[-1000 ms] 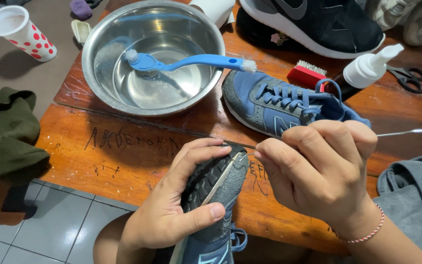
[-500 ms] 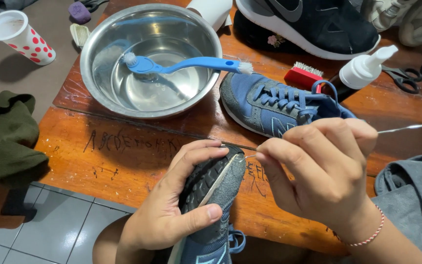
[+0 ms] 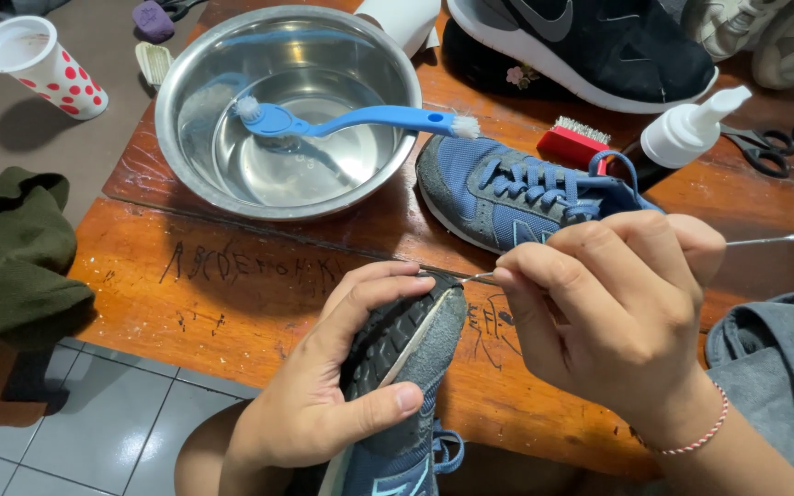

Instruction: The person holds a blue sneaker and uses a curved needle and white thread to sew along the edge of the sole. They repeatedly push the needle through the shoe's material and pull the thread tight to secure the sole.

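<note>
My left hand (image 3: 328,395) grips a blue sneaker (image 3: 406,363) held sole-up over the near edge of the wooden table (image 3: 186,276). My right hand (image 3: 613,317) pinches a thin metal pick (image 3: 774,240); its tip touches the toe end of the sole, and its long end sticks out to the right. A second blue sneaker (image 3: 507,193) lies on the table just behind both hands.
A steel bowl (image 3: 186,87) holds water and a blue brush (image 3: 360,119). A black sneaker (image 3: 590,46), a red brush (image 3: 572,145), a white squeeze bottle (image 3: 691,129) and scissors (image 3: 765,147) lie behind. A grey cloth (image 3: 783,377) is right, a green cloth (image 3: 11,248) and dotted cup (image 3: 39,64) left.
My right hand has shifted slightly, working the pick's tip along the toe of the sole. The left hand keeps the same grip on the sneaker.
</note>
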